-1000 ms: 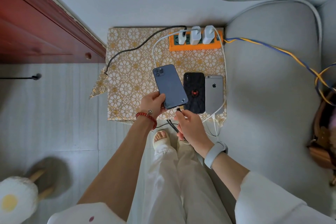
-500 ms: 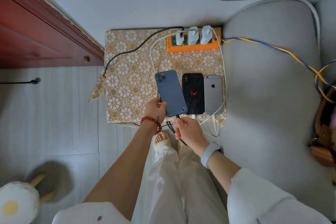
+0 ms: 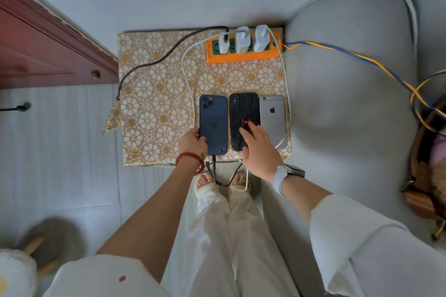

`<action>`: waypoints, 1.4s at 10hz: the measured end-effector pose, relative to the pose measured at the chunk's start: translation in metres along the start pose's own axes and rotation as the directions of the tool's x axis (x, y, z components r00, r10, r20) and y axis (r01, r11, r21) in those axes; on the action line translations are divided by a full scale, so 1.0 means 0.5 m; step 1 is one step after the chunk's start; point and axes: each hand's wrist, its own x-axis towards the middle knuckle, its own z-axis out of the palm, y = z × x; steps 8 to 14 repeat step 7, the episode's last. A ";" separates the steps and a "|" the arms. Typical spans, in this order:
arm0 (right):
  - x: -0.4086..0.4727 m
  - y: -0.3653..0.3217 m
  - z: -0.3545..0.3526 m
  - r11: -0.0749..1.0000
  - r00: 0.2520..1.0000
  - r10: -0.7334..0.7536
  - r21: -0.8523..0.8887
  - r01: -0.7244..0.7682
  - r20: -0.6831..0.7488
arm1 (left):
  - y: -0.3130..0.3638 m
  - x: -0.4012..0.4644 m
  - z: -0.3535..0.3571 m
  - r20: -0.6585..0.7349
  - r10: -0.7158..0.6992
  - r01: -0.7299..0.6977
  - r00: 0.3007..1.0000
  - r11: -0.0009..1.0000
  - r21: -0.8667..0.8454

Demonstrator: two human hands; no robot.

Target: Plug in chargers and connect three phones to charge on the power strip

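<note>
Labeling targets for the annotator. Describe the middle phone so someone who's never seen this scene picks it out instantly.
Find the gold floral-patterned table beside the grey sofa, with an orange power strip at its far edge. Three phones lie face down in a row at the near edge. The middle phone is black with a small red spider emblem, between a dark blue phone and a silver one.

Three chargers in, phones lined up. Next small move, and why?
Probably let go with the left hand: the blue phone lies flat beside the black phone with a black cable at its bottom edge. Right hand rests fingers on the black phone, likely squaring it.
</note>
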 end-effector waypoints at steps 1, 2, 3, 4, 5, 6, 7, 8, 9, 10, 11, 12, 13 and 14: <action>0.011 -0.002 0.004 0.999 0.999 0.003 -0.049 -0.001 0.035 | 0.016 -0.001 0.001 0.024 0.020 -0.024 1.000 0.985 0.170; 0.012 0.000 0.011 0.996 0.999 0.002 -0.091 0.002 0.046 | 0.035 -0.015 0.017 0.049 -0.004 -0.007 0.999 0.976 0.219; 0.009 0.001 0.014 0.995 0.998 -0.002 -0.103 0.008 0.061 | 0.045 -0.024 0.033 0.068 -0.054 0.036 0.996 0.971 0.236; 0.009 0.001 0.012 0.995 0.997 -0.002 -0.103 0.010 0.080 | 0.051 -0.027 0.039 0.067 -0.078 0.060 0.995 0.969 0.241; 0.010 -0.002 -0.001 0.998 0.994 0.016 -0.062 -0.010 0.104 | 0.051 -0.032 0.036 0.073 -0.097 0.069 0.993 0.947 0.314; 0.021 -0.011 -0.027 1.000 0.990 0.014 -0.018 -0.012 0.142 | 0.052 -0.029 0.015 0.075 -0.062 0.026 0.995 0.913 0.406; 0.024 -0.022 -0.074 0.990 0.985 0.044 0.124 -0.065 0.165 | 0.076 -0.032 -0.019 0.087 0.078 -0.107 0.993 0.908 0.405; 0.024 -0.022 -0.074 0.990 0.985 0.044 0.124 -0.065 0.165 | 0.076 -0.032 -0.019 0.087 0.078 -0.107 0.993 0.908 0.405; 0.024 -0.022 -0.074 0.990 0.985 0.044 0.124 -0.065 0.165 | 0.076 -0.032 -0.019 0.087 0.078 -0.107 0.993 0.908 0.405; 0.024 -0.022 -0.074 0.990 0.985 0.044 0.124 -0.065 0.165 | 0.076 -0.032 -0.019 0.087 0.078 -0.107 0.993 0.908 0.405; 0.024 -0.022 -0.074 0.990 0.985 0.044 0.124 -0.065 0.165 | 0.076 -0.032 -0.019 0.087 0.078 -0.107 0.993 0.908 0.405; 0.024 -0.022 -0.074 0.990 0.985 0.044 0.124 -0.065 0.165 | 0.076 -0.032 -0.019 0.087 0.078 -0.107 0.993 0.908 0.405; 0.024 -0.022 -0.074 0.990 0.985 0.044 0.124 -0.065 0.165 | 0.076 -0.032 -0.019 0.087 0.078 -0.107 0.993 0.908 0.405; 0.024 -0.022 -0.074 0.990 0.985 0.044 0.124 -0.065 0.165 | 0.076 -0.032 -0.019 0.087 0.078 -0.107 0.993 0.908 0.405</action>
